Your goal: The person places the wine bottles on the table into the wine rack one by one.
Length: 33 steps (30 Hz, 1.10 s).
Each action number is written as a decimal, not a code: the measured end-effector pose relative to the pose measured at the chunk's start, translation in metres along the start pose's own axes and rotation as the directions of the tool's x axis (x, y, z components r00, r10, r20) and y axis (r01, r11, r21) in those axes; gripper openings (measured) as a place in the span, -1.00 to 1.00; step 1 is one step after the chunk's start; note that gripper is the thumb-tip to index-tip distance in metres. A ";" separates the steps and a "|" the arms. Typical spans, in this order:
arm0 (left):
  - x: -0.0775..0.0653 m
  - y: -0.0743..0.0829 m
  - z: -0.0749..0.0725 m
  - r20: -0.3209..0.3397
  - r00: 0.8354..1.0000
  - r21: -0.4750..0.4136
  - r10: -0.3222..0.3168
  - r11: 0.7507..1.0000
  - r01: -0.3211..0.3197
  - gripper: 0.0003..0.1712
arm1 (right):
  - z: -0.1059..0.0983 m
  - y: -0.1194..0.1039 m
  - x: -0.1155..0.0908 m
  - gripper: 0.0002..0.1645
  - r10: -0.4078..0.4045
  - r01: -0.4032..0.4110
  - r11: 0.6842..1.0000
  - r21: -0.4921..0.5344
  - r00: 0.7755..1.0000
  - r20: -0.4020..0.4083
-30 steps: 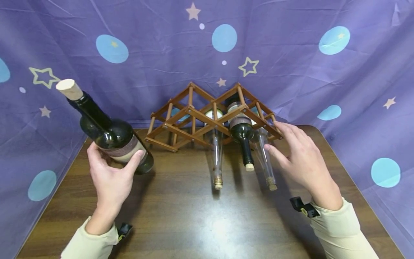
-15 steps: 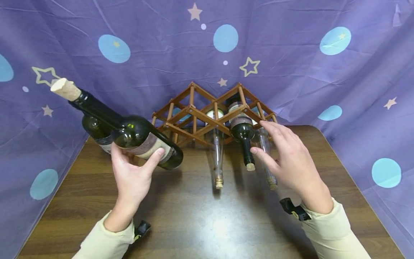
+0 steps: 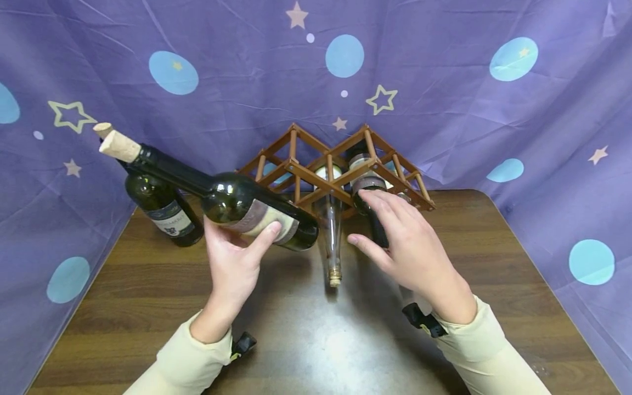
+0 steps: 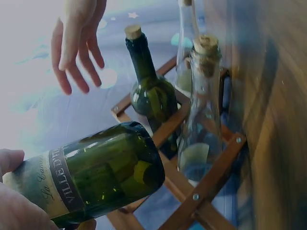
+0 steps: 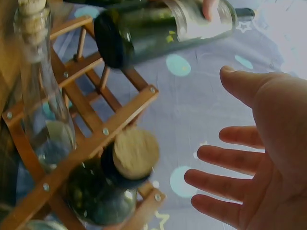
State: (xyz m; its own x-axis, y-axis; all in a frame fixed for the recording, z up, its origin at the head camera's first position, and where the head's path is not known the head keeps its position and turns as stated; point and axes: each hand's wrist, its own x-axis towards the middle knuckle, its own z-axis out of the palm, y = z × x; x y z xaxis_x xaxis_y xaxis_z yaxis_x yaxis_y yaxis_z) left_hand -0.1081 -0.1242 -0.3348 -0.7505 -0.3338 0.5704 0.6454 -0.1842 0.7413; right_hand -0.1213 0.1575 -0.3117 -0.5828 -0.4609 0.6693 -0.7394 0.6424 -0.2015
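My left hand [image 3: 232,269] grips a dark green wine bottle [image 3: 237,206] round its labelled body. The bottle is tilted, its cork up at the left and its base pointing right, in front of the wooden wine rack [image 3: 311,181]. My right hand [image 3: 412,247] hovers before the rack's right half with fingers extended, holding nothing; in the right wrist view its palm faces the held bottle's side. Behind it, a corked green bottle [image 4: 153,96] lies in the rack, partly hidden in the head view. Left of that one, a clear corked bottle [image 3: 333,236] pokes out neck first.
Another green wine bottle [image 3: 170,216] stands upright on the wooden table [image 3: 123,307] at the left, partly behind the held one. A second clear bottle [image 4: 186,48] sits in the rack, mostly covered by the right hand in the head view. A purple curtain [image 3: 419,126] hangs behind.
The left hand has carried its bottle rightward and tipped it closer to horizontal, uncovering the standing bottle. My right hand has moved left from the rack's right end, across the racked green bottle.
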 end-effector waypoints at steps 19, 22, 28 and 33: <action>-0.024 -0.005 0.030 0.055 0.980 -0.216 -0.191 0.956 0.199 -0.24 | 0.039 -0.016 0.002 0.20 -0.033 0.029 0.999 0.043 0.995 0.095; -0.026 -0.006 0.032 0.078 0.977 -0.255 -0.199 0.943 0.213 -0.26 | 0.041 -0.016 0.001 0.23 -0.028 0.022 0.998 0.064 0.995 0.093; -0.028 -0.009 0.033 0.116 0.970 -0.280 -0.214 0.930 0.239 -0.28 | 0.043 -0.015 0.001 0.21 -0.032 0.021 0.993 0.120 0.995 0.091; -0.028 -0.009 0.031 0.145 0.965 -0.278 -0.221 0.926 0.254 -0.28 | 0.044 -0.014 0.001 0.11 -0.059 0.046 0.984 0.173 0.996 0.071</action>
State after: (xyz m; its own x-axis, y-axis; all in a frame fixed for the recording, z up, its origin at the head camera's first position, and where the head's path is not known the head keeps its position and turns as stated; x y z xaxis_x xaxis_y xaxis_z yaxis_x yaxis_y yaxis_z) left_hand -0.0977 -0.0849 -0.3466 -0.8868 -0.1475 0.4379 0.4472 -0.5124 0.7331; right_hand -0.1267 0.1208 -0.3395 -0.5604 -0.5403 0.6277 -0.8127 0.5047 -0.2912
